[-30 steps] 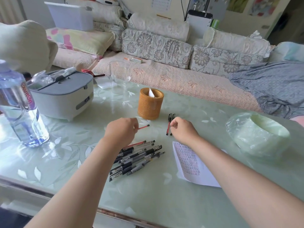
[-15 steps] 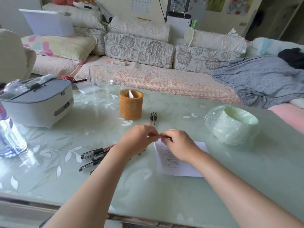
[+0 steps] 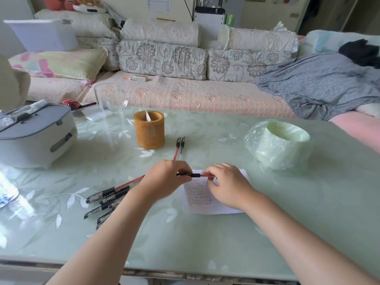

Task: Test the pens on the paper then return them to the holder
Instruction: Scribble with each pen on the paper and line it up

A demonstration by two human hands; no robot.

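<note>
Red pen point(image 3: 197, 175) held crosswise btwn both hands, just over paper point(image 3: 198, 197).
L hand point(image 3: 166, 178) curls round the black cap end, R hand point(image 3: 228, 186) pinches the red barrel. Long axis runs left-right, cap pointing left. Prob. uncapping, so the pull goes along that axis. Holder point(image 3: 149, 133) stands farther back, slightly left; L hand is nearer it.

Pen pile point(image 3: 108, 194) half behind the left forearm point(image 3: 131, 212) — print on the paper point(image 3: 197, 197) illegible
</note>
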